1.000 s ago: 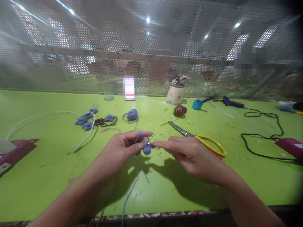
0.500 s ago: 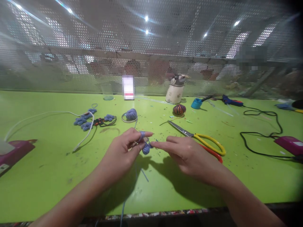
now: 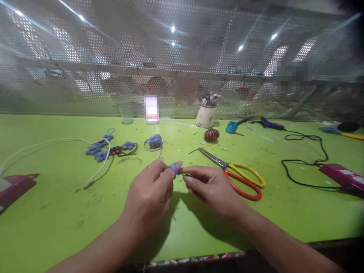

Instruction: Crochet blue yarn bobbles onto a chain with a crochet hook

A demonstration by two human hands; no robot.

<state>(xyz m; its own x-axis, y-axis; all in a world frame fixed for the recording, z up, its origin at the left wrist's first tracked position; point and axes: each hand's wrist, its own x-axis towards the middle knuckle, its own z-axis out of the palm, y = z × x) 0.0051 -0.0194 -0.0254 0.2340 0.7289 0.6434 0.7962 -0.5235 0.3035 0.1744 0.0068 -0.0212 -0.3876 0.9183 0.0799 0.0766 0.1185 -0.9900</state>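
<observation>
My left hand (image 3: pixel 152 189) is closed on a small piece of blue-purple crochet, mostly hidden behind the fingers. Blue yarn (image 3: pixel 174 168) is wrapped round its index finger and runs back to a small blue yarn ball (image 3: pixel 155 141). Close by on the right, my right hand (image 3: pixel 209 185) pinches a thin crochet hook (image 3: pixel 185 175), of which only a short dark bit shows. Its index fingertip reaches the wrapped yarn. Yellow-and-red-handled scissors (image 3: pixel 224 163) lie open just beyond my right hand.
Blue crocheted flowers (image 3: pixel 99 155) lie at left beside a white cable (image 3: pixel 106 159). Farther back stand a clear cup (image 3: pixel 127 115), a phone (image 3: pixel 151 110) and a bottle (image 3: pixel 206 113). A multicoloured yarn ball (image 3: pixel 212 135), a blue pot (image 3: pixel 231 127) and a glue gun (image 3: pixel 271 124) are right.
My left hand has turned inward, so its back now hides the crochet piece. My right thumb has come forward into a pinch. The whole view has shifted slightly.
</observation>
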